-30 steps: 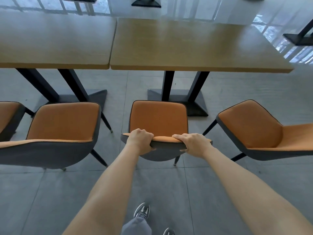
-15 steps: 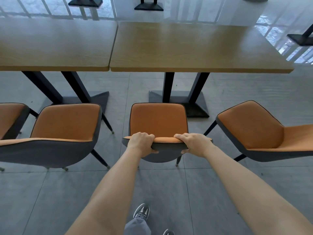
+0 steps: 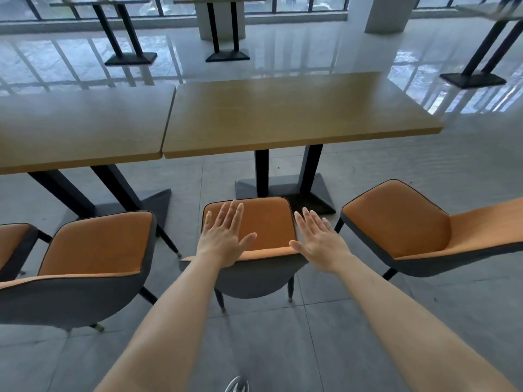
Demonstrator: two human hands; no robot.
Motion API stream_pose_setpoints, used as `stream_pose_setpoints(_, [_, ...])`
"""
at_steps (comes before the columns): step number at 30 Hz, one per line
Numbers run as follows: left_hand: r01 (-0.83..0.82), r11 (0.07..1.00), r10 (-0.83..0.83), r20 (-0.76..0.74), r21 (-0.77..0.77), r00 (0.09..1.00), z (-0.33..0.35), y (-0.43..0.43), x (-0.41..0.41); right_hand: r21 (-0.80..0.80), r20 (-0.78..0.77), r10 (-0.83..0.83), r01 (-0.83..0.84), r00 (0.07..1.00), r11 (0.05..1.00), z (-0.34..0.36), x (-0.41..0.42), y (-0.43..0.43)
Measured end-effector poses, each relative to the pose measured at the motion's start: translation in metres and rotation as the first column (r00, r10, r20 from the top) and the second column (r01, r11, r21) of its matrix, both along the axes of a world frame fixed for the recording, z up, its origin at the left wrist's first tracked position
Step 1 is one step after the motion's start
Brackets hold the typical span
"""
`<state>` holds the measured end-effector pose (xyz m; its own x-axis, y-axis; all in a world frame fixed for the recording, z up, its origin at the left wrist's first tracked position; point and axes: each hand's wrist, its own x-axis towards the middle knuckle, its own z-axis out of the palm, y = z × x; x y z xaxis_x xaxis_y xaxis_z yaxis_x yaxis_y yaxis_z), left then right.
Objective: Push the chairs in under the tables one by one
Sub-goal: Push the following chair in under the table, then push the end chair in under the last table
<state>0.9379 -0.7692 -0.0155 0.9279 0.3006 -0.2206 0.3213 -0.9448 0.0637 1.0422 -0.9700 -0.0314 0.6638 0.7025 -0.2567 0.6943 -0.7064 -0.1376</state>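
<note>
The middle chair (image 3: 267, 222), orange seat in a grey shell, stands in front of the right wooden table (image 3: 297, 114), its seat short of the table edge. My left hand (image 3: 223, 239) hovers flat with fingers spread over the backrest's left part. My right hand (image 3: 319, 240) is spread open just right of the backrest top. Neither hand grips the chair. A second chair (image 3: 96, 247) stands to the left before the left table (image 3: 79, 125). A third chair (image 3: 402, 222) sits at the right, turned sideways.
Part of one more chair (image 3: 14, 244) shows at the far left edge. Black table pedestals (image 3: 283, 190) stand on the grey tiled floor under the tables. More tables with black bases (image 3: 130, 58) stand farther off by the windows. My shoe (image 3: 236, 384) shows at the bottom.
Both hands have let go of the middle chair's backrest and now spread open above it. The view has tilted up, showing more of the room beyond the tables.
</note>
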Motion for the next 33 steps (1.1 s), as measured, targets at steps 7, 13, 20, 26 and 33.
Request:
stream_pose_setpoints(7, [0.130, 0.991, -0.135, 0.149, 0.040, 0.980, 0.021, -0.088, 0.062, 0.075, 0.100, -0.179, 0.172, 0.979, 0.982, 0.044, 0.045, -0.091])
stream_pose_setpoints(13, [0.239, 0.971, -0.239, 0.181, 0.020, 0.954, 0.035, -0.174, 0.136, 0.060, 0.138, -0.289, 0.283, 0.947, 0.957, 0.065, 0.091, -0.180])
stream_pose_setpoints(20, [0.298, 0.954, -0.299, 0.154, 0.026, 0.942, 0.027, -0.251, 0.243, 0.007, 0.164, -0.348, 0.351, 0.923, 0.936, 0.060, 0.175, -0.256])
stream_pose_setpoints(26, [0.320, 0.947, -0.318, 0.116, 0.003, 0.941, 0.022, -0.325, 0.335, -0.046, 0.167, -0.357, 0.369, 0.919, 0.928, 0.066, 0.259, -0.326])
stream_pose_setpoints(33, [0.318, 0.948, -0.318, 0.125, 0.018, 0.940, 0.023, -0.410, 0.415, -0.061, 0.165, -0.358, 0.372, 0.919, 0.926, 0.067, 0.339, -0.421])
